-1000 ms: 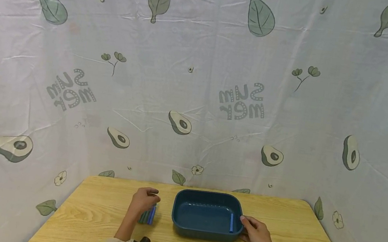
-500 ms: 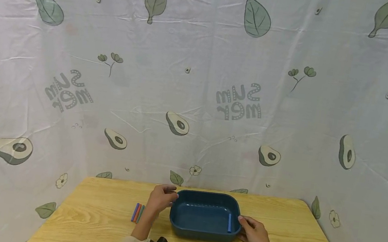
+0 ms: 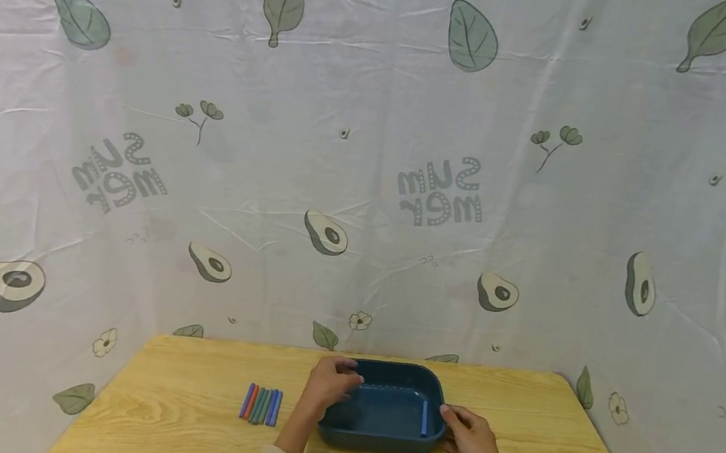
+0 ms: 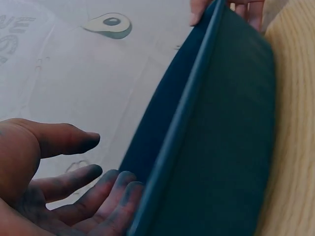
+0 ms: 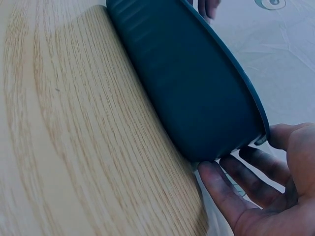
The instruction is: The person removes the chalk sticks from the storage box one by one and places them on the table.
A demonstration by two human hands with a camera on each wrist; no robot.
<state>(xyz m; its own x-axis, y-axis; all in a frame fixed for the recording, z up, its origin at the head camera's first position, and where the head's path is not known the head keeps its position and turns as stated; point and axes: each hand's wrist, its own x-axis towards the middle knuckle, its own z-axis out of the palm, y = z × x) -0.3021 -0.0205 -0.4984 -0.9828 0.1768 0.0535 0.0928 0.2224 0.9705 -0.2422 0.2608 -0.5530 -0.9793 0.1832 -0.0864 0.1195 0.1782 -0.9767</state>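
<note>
A dark blue rectangular tub (image 3: 378, 443) stands on the wooden table. My right hand (image 3: 470, 440) grips its right end; in the right wrist view the thumb is at the rim and the fingers (image 5: 256, 177) press the outer wall. My left hand (image 3: 328, 384) hovers over the tub's left end. In the left wrist view its dark-smudged fingers (image 4: 110, 196) and thumb stand apart, with nothing visible between them. A slim blue stick (image 3: 425, 419) lies inside the tub near the right wall. The tub's left inner part is hidden behind my left hand.
Left of the tub, several slim sticks (image 3: 261, 405) in blue, red and green lie side by side on the table (image 3: 179, 418). A white sheet (image 3: 370, 180) printed with leaves and avocados hangs behind and beside the table.
My left hand has moved right, from above the row of sticks to over the tub's left end, uncovering the row. The right hand stays on the tub.
</note>
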